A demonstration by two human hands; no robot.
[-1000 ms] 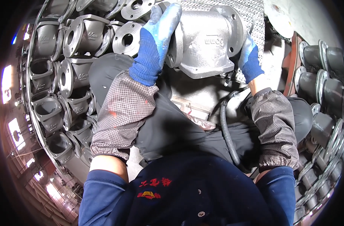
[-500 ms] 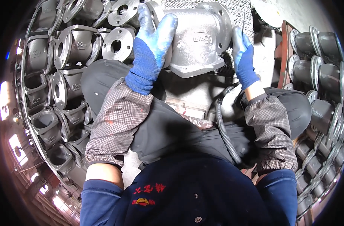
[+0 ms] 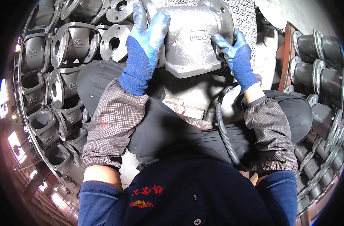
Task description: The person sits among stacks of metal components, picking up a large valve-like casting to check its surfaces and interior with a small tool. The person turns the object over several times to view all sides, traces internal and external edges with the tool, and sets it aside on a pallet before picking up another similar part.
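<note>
Grey casting [image 3: 187,42], long axis left-to-right (roughly), angular flange [image 3: 194,71] nearside

Silver-grey all over the metal part [image 3: 189,43]. Blue on the gloves [image 3: 141,49], paler at the fingers [image 3: 161,22]. Brown with pale checks on the sleeve covers [image 3: 113,116]. Dark blue on the shirt [image 3: 175,177].

Grey casting [image 3: 190,45] cropped at top
</note>
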